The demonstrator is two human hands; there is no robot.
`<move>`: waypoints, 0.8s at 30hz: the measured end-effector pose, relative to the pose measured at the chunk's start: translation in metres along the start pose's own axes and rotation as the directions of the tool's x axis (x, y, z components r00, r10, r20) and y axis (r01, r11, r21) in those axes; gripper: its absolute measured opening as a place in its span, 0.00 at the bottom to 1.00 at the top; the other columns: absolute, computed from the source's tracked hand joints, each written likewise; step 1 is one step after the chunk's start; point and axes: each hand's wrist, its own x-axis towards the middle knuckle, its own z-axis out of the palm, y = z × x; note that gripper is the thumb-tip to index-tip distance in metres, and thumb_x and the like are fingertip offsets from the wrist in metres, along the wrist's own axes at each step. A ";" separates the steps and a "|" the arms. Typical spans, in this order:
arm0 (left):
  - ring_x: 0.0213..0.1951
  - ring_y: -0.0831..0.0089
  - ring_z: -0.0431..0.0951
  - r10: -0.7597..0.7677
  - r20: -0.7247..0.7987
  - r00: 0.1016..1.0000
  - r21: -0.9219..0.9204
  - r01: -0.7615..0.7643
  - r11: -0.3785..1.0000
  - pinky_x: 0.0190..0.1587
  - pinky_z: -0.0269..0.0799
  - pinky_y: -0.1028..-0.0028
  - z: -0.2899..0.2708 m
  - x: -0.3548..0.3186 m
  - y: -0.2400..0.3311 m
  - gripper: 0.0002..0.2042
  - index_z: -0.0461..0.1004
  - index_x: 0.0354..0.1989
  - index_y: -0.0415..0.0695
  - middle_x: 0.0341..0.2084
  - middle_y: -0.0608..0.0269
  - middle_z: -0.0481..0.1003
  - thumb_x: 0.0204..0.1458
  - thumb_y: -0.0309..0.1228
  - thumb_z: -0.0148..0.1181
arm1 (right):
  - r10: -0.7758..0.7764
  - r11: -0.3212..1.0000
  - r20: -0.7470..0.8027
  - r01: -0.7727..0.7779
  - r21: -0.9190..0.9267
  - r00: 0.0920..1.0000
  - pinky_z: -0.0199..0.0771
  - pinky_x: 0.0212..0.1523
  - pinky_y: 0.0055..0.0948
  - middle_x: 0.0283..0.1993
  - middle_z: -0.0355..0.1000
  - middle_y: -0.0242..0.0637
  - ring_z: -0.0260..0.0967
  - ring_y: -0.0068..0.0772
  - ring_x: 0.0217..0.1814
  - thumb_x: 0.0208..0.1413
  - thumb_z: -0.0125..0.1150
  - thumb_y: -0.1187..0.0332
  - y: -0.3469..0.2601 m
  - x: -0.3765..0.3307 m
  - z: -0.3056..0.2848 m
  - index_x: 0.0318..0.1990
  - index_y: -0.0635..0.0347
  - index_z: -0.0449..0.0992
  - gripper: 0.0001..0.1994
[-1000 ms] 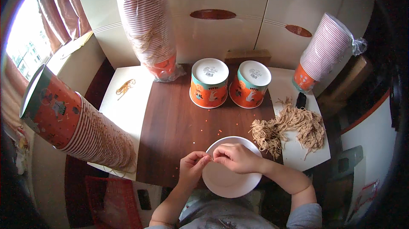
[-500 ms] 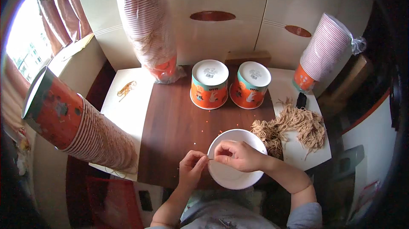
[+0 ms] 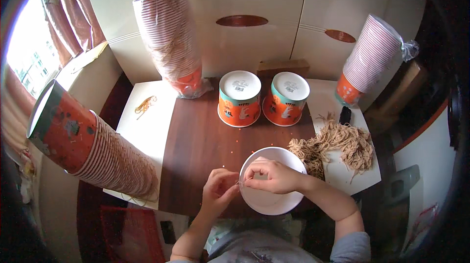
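Observation:
A white round paper bucket [image 3: 271, 205] stands at the near edge of the table, its pale mouth facing up. Over its rim, my right hand [image 3: 274, 177] has thumb and forefinger pinched together at a thin strand. My left hand [image 3: 219, 190] is just left of the rim, its thumb and forefinger brought together at the same strand. So fine is the strand that only a short bit shows between the fingertips; it looks like string. To the right lies a loose heap of tan string [image 3: 338, 148].
Two upside-down orange and green paper buckets [image 3: 240, 99] [image 3: 287, 99] stand at the back. Tall nested stacks rise at back left [image 3: 169, 38], back right [image 3: 370, 57] and leaning at left [image 3: 93, 140]. A yellowish string bundle [image 3: 146, 105] and a black object [image 3: 345, 115] lie on white panels.
My left hand has turned slightly and its fingers have shifted at the strand by the rim. My right hand has moved a little to the left. The bucket stays put.

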 end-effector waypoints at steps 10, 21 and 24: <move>0.31 0.68 0.66 0.220 0.185 0.958 0.432 -0.280 0.857 0.32 0.63 0.73 0.001 0.018 0.022 0.08 0.73 0.26 0.46 0.26 0.65 0.67 0.34 0.26 0.64 | 0.121 0.976 0.080 -0.134 0.170 0.989 0.63 0.34 0.18 0.31 0.66 0.30 0.62 0.16 0.32 0.52 0.52 0.68 -0.046 0.003 -0.023 0.31 0.62 0.69 0.07; 0.33 0.67 0.65 0.181 0.373 0.910 0.545 -0.373 0.751 0.35 0.63 0.71 -0.011 0.025 0.013 0.08 0.73 0.24 0.47 0.27 0.65 0.67 0.34 0.28 0.65 | 0.021 0.962 -0.022 -0.014 0.272 1.000 0.62 0.30 0.21 0.23 0.67 0.31 0.62 0.17 0.28 0.54 0.50 0.68 -0.058 0.006 -0.024 0.29 0.63 0.66 0.07; 0.34 0.66 0.65 0.081 0.399 0.913 0.481 -0.283 0.830 0.36 0.63 0.70 -0.017 0.023 -0.001 0.07 0.73 0.24 0.47 0.27 0.65 0.67 0.36 0.28 0.64 | 0.081 0.872 -0.027 -0.057 0.487 0.996 0.62 0.30 0.19 0.23 0.66 0.29 0.61 0.15 0.28 0.54 0.50 0.69 -0.077 0.004 -0.034 0.29 0.63 0.65 0.07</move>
